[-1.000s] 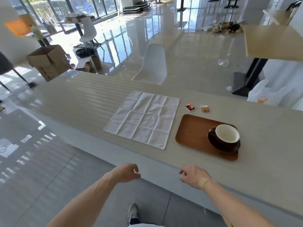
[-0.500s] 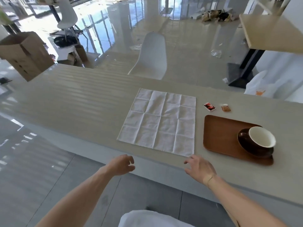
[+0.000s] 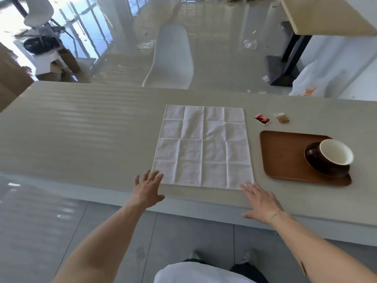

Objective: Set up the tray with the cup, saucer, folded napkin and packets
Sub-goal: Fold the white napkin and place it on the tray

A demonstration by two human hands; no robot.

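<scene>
A white cloth napkin lies spread flat and unfolded on the pale table, creased into a grid. My left hand is open with its fingertips at the napkin's near left corner. My right hand is open, fingertips at the near right corner. To the right sits a brown wooden tray; on its right end a dark saucer carries a cup, white inside. Beyond the tray lie a red packet and a brown packet on the table.
The long pale table runs across the view. A white chair stands behind it. Another table with a black leg and a white plastic bag are at the far right; cardboard boxes at the far left.
Both hands moved forward over the table edge and opened, fingertips now reaching the napkin's near corners. The view shifted closer and left, so the napkin sits centred.
</scene>
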